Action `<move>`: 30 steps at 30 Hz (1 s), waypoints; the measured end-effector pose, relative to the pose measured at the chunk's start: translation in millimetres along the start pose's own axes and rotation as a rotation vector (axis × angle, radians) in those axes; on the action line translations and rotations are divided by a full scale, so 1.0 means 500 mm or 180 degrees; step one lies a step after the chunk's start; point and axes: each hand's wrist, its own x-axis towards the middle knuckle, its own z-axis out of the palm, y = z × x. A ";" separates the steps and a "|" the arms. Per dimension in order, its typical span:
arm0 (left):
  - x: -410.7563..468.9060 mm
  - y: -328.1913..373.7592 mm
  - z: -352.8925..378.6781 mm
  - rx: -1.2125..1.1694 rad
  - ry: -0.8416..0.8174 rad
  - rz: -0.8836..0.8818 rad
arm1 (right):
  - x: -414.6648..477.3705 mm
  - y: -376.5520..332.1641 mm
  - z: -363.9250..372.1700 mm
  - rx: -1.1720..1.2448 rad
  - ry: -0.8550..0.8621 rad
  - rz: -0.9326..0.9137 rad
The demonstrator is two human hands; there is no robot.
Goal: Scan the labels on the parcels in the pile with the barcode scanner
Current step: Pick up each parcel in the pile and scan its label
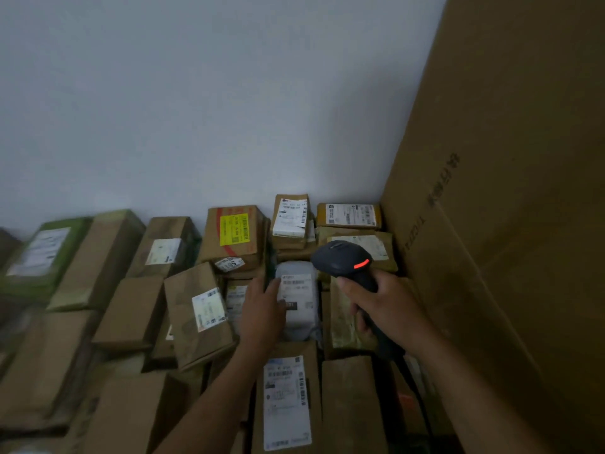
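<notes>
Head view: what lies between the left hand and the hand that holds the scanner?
In the head view, a grey bag parcel with a white label lies between the left hand and the right hand, which grips the scanner.

One barcode scanner (343,260), one grey plastic parcel (301,322), one green box (42,257), one yellow-labelled box (234,231), over a dozen brown cartons (131,309), one huge carton (523,191).

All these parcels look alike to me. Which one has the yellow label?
The brown box at the back against the wall: its label is bright yellow, every other label in view is white.
</notes>
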 end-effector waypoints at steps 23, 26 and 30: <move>-0.102 -0.075 -0.030 0.0187 -0.0112 -0.1610 | -0.046 -0.046 0.026 -0.0050 0.0073 -0.0095; -0.100 -0.066 -0.029 0.0247 -0.0018 -0.1573 | -0.042 -0.040 0.021 -0.0037 0.0086 -0.0110; -0.100 -0.043 -0.029 0.0059 0.0044 -0.1338 | -0.036 -0.030 0.012 -0.0042 0.0105 -0.0052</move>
